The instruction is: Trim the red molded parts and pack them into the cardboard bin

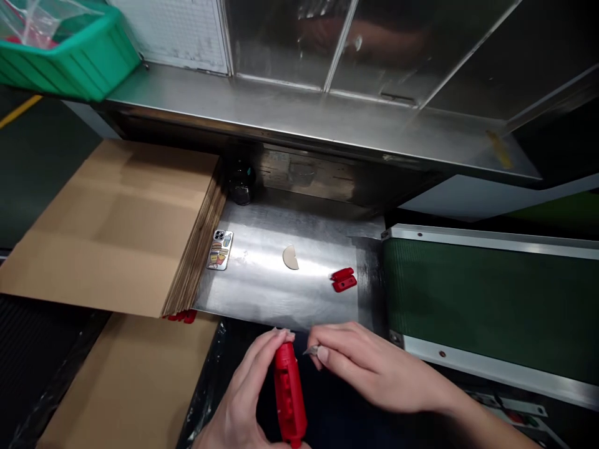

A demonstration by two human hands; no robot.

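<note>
Upright in my left hand (243, 396) is a long red plastic part (289, 393), its upper end under my fingertips and its lower end by my thumb. My right hand (369, 368), just to its right, pinches a small pointed metal blade (311, 351) between thumb and fingers. The blade's tip points left toward the red part, with a small gap between them. Beyond my hands, two smaller red pieces (344, 284) lie side by side on the steel table (262, 293). A pale semicircular piece (291, 257) rests near the table's middle.
Flat cardboard (116, 218) is stacked at the left, beside a phone (220, 250) and a dark round object (241, 182). A green conveyor belt (491, 305) with metal rails runs at the right. A green bin (79, 59) sits on the upper-left ledge (281, 112).
</note>
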